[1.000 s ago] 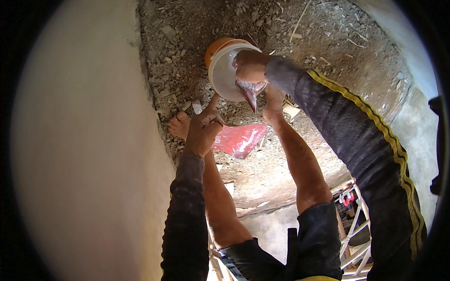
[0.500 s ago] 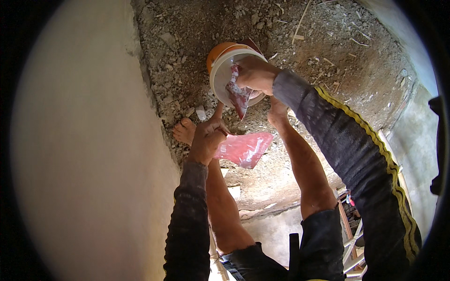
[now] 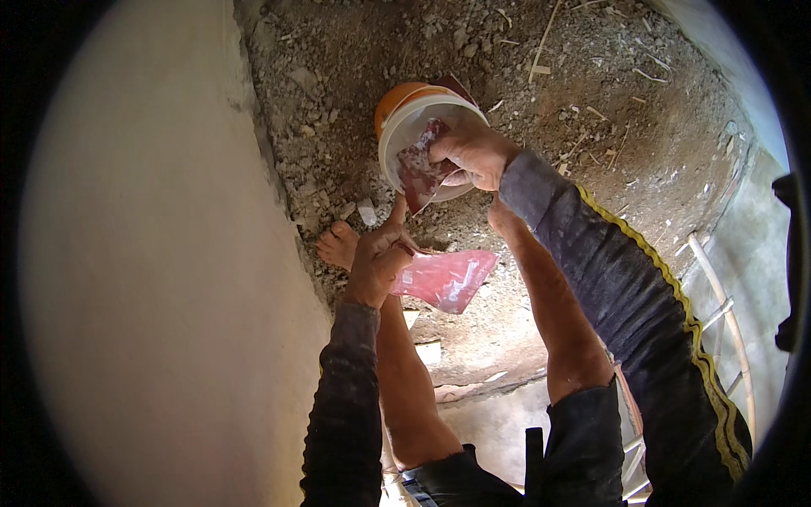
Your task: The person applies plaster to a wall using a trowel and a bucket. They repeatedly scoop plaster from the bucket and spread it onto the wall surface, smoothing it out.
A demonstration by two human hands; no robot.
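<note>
My left hand point(image 3: 376, 262) grips a flat pink plastic float point(image 3: 446, 279) by its end, held level over my bare legs. My right hand point(image 3: 475, 152) holds a second reddish, mortar-smeared scraper point(image 3: 420, 169) tipped down inside a white bucket point(image 3: 397, 144) with an orange one nested beneath it. The bucket stands on rubble-strewn ground ahead of my bare left foot point(image 3: 338, 245). Both forearms wear dark sleeves, the right one with a yellow stripe.
A smooth plastered wall point(image 3: 152, 279) fills the left side. Gravel, stones and dry sticks point(image 3: 591, 101) cover the ground around the bucket. A white ladder or frame point(image 3: 718, 304) stands at the lower right beside a pale wall.
My right hand has turned the reddish scraper deeper into the bucket. My left hand with the pink float has stayed almost still, shifting slightly right.
</note>
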